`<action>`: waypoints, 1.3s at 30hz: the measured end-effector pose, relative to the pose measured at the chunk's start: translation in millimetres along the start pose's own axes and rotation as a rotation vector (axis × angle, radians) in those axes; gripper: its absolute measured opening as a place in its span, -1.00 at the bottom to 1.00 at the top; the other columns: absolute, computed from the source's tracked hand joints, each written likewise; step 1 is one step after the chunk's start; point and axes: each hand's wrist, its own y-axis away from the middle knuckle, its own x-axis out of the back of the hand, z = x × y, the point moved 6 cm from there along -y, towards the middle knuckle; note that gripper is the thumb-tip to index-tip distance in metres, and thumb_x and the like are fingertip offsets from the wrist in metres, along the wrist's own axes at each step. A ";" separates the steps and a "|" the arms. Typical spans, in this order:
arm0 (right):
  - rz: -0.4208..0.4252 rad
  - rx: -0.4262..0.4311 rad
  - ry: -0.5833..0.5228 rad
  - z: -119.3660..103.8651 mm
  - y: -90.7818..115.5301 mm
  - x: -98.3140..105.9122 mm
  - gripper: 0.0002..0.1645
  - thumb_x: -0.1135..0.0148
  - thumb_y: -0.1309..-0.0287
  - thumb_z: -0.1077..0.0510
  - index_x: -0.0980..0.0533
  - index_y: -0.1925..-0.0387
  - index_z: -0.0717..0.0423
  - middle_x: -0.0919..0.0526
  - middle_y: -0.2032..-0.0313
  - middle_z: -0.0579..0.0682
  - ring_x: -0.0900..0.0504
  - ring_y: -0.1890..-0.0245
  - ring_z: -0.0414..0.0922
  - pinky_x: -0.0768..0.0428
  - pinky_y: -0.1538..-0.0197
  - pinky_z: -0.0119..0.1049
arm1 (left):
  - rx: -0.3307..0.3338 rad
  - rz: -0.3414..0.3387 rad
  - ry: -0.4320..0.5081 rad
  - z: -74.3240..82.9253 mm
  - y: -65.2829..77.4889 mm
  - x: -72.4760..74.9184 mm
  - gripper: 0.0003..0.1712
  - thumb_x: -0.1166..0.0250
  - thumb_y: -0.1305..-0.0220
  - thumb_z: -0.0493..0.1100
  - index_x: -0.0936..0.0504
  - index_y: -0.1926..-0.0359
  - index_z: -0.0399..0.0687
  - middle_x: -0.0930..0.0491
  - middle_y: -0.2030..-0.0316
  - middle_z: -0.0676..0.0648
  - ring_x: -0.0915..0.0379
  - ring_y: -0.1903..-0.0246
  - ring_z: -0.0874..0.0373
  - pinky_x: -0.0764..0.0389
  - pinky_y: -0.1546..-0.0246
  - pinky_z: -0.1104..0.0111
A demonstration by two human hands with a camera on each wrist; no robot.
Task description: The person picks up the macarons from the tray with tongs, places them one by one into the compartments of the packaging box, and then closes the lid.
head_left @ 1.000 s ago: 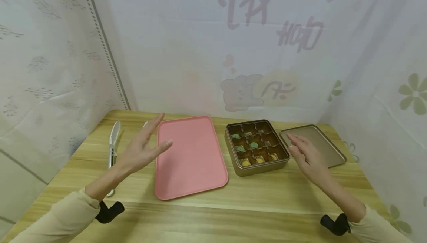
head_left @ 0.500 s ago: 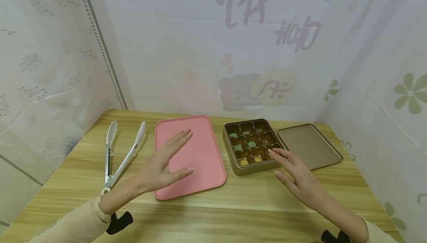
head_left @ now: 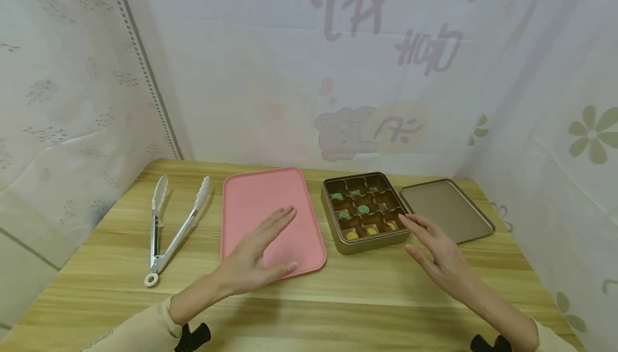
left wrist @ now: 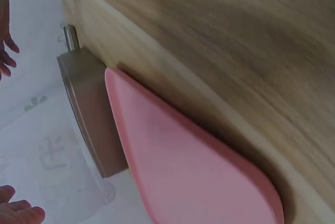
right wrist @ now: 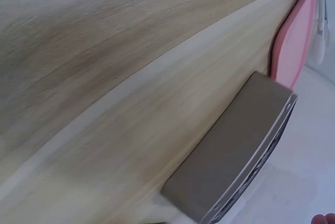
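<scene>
My left hand [head_left: 253, 258] hovers with extended fingers over the front of a pink tray [head_left: 267, 196], holding nothing. My right hand [head_left: 441, 258] has its fingers stretched out too, with the fingertips overlapping the near right corner of a square bronze tin [head_left: 369, 242] in the head view. Inside the tin is a brown divided insert with green and yellow pieces in several compartments. Leaning away to the right lies the tin's flat lid [head_left: 446, 210]. A pair of tongs [head_left: 166, 253] with white tips rests spread apart on the left.
Everything lies on a wood-grain table [head_left: 338, 309]. Patterned white cloth [head_left: 241, 73] hangs along the back and both sides, close to the table's far edge. In the right wrist view the tin's side [right wrist: 230, 145] stands near the tray [right wrist: 296, 46].
The left hand has moved right and toward the front, from beside the tongs to over the tray, uncovering the tongs. My right hand has shifted slightly left and down.
</scene>
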 end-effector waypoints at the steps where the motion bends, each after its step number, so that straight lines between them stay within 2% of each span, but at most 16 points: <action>1: 0.009 -0.003 -0.005 3.4 1.1 1.5 -0.39 -0.20 -0.18 0.24 -0.34 -0.28 0.15 -0.43 -0.15 0.17 -0.42 -0.11 0.00 -0.22 -0.13 -0.60 | -0.003 0.003 0.009 0.5 -1.2 -3.9 -0.02 -0.39 -0.07 0.01 -0.09 -0.44 0.03 -0.09 -0.41 -0.06 0.06 -0.41 -0.06 -0.11 -0.26 -0.12; 3: 0.024 0.005 0.002 10.5 2.7 4.9 -0.44 -0.17 -0.22 0.23 -0.35 -0.26 0.19 -0.44 -0.11 0.19 -0.45 -0.04 -0.04 -0.27 -0.07 -0.63 | 0.005 0.009 0.034 1.5 -4.1 -11.5 -0.03 -0.38 -0.07 0.02 -0.09 -0.44 0.08 -0.09 -0.41 -0.06 0.04 -0.40 -0.06 -0.11 -0.27 -0.11; 6: 0.049 0.009 0.013 24.6 4.7 10.9 -0.49 -0.11 -0.28 0.19 -0.37 -0.23 0.24 -0.44 -0.07 0.24 -0.45 0.06 -0.13 -0.37 0.23 -0.62 | 0.015 0.014 0.063 4.3 -10.7 -23.0 -0.06 -0.36 -0.10 0.05 -0.09 -0.44 0.13 -0.10 -0.41 -0.04 0.02 -0.40 -0.05 -0.13 -0.27 -0.10; 9: 0.083 -0.011 0.023 40.9 6.2 17.9 -0.53 -0.10 -0.29 0.20 -0.40 -0.20 0.28 -0.45 -0.02 0.29 -0.41 0.11 -0.26 -0.33 0.46 -0.60 | 0.023 0.013 0.109 8.8 -19.9 -34.9 -0.08 -0.34 -0.12 0.04 -0.09 -0.44 0.15 -0.11 -0.40 -0.01 -0.01 -0.39 -0.04 -0.15 -0.26 -0.10; 13: 0.132 -0.063 0.026 63.2 10.0 28.9 -0.55 -0.13 -0.24 0.28 -0.43 -0.16 0.30 -0.48 0.04 0.33 -0.37 0.07 -0.33 -0.30 0.48 -0.60 | 0.041 -0.016 0.196 16.5 -34.3 -56.4 -0.11 -0.33 -0.14 0.02 -0.10 -0.43 0.18 -0.12 -0.40 0.03 -0.03 -0.38 0.01 -0.18 -0.24 -0.11; 17: 0.148 -0.135 0.032 92.1 15.8 38.5 -0.58 -0.12 -0.20 0.37 -0.44 -0.12 0.36 -0.49 0.13 0.32 -0.34 0.09 -0.44 -0.31 0.34 -0.78 | 0.107 -0.074 0.299 24.4 -50.3 -87.9 -0.18 -0.30 -0.18 0.05 -0.15 -0.41 0.18 -0.17 -0.38 0.05 -0.05 -0.37 0.05 -0.24 -0.24 0.00; 20: 0.148 -0.231 0.040 122.8 21.1 46.1 -0.61 -0.10 -0.22 0.37 -0.43 -0.08 0.43 -0.52 0.17 0.34 -0.29 0.14 -0.61 -0.29 0.21 -0.83 | 0.182 -0.140 0.450 31.2 -64.9 -120.5 -0.26 -0.25 -0.23 0.06 -0.22 -0.38 0.09 -0.24 -0.34 0.00 -0.17 -0.32 0.04 -0.32 -0.22 0.17; 23: 0.133 -0.348 0.085 157.2 28.6 56.0 -0.64 -0.05 -0.29 0.31 -0.44 -0.05 0.47 -0.54 0.19 0.39 -0.24 0.21 -0.68 -0.23 0.24 -0.84 | 0.291 -0.195 0.649 37.2 -81.2 -157.4 -0.33 -0.22 -0.27 0.02 -0.28 -0.35 0.00 -0.33 -0.29 -0.03 -0.28 -0.25 0.04 -0.40 -0.16 0.31; 25: 0.110 -0.432 0.138 179.5 34.6 62.5 -0.63 -0.02 -0.32 0.26 -0.44 -0.04 0.48 -0.56 0.17 0.41 -0.32 0.23 -0.57 -0.24 0.31 -0.78 | 0.360 -0.215 0.767 41.7 -93.1 -180.8 -0.37 -0.21 -0.29 -0.03 -0.30 -0.33 -0.05 -0.37 -0.25 -0.04 -0.35 -0.19 0.07 -0.45 -0.10 0.35; 27: 0.077 -0.506 0.177 199.6 41.0 67.1 -0.61 0.03 -0.35 0.24 -0.43 -0.04 0.50 -0.54 0.16 0.43 -0.45 0.24 -0.32 -0.29 0.33 -0.63 | 0.422 -0.215 0.849 46.5 -104.6 -201.2 -0.40 -0.21 -0.30 -0.07 -0.31 -0.32 -0.08 -0.40 -0.22 -0.05 -0.39 -0.14 0.09 -0.49 -0.04 0.36; 30: 0.016 -0.589 0.204 222.9 49.8 67.5 -0.58 0.07 -0.36 0.22 -0.41 -0.04 0.53 -0.53 0.16 0.46 -0.51 0.23 0.16 -0.42 0.28 -0.30 | 0.496 -0.185 0.913 53.2 -119.6 -226.6 -0.40 -0.21 -0.29 -0.12 -0.31 -0.31 -0.14 -0.42 -0.19 -0.10 -0.42 -0.12 0.08 -0.50 -0.04 0.31; 31: -0.007 -0.611 0.206 228.7 52.4 66.0 -0.58 0.08 -0.37 0.22 -0.40 -0.05 0.54 -0.52 0.16 0.47 -0.50 0.21 0.27 -0.44 0.28 -0.18 | 0.519 -0.166 0.926 54.6 -123.8 -234.3 -0.40 -0.21 -0.29 -0.13 -0.32 -0.31 -0.17 -0.42 -0.19 -0.12 -0.42 -0.12 0.06 -0.49 -0.05 0.29; 34: -0.068 -0.653 0.195 241.4 58.8 59.1 -0.57 0.07 -0.36 0.22 -0.38 -0.05 0.56 -0.52 0.14 0.50 -0.50 0.17 0.35 -0.48 0.23 0.06 | 0.592 -0.096 0.950 55.0 -132.7 -254.9 -0.40 -0.24 -0.26 -0.18 -0.32 -0.28 -0.26 -0.42 -0.19 -0.17 -0.39 -0.15 -0.03 -0.45 -0.10 0.22; 39: -0.134 -0.698 0.184 252.2 66.8 47.5 -0.56 0.06 -0.34 0.24 -0.37 -0.04 0.59 -0.52 0.15 0.51 -0.52 0.19 0.34 -0.52 0.26 -0.01 | 0.691 0.011 0.981 50.9 -137.3 -279.7 -0.35 -0.26 -0.22 -0.24 -0.27 -0.28 -0.35 -0.35 -0.23 -0.26 -0.27 -0.22 -0.17 -0.33 -0.20 0.08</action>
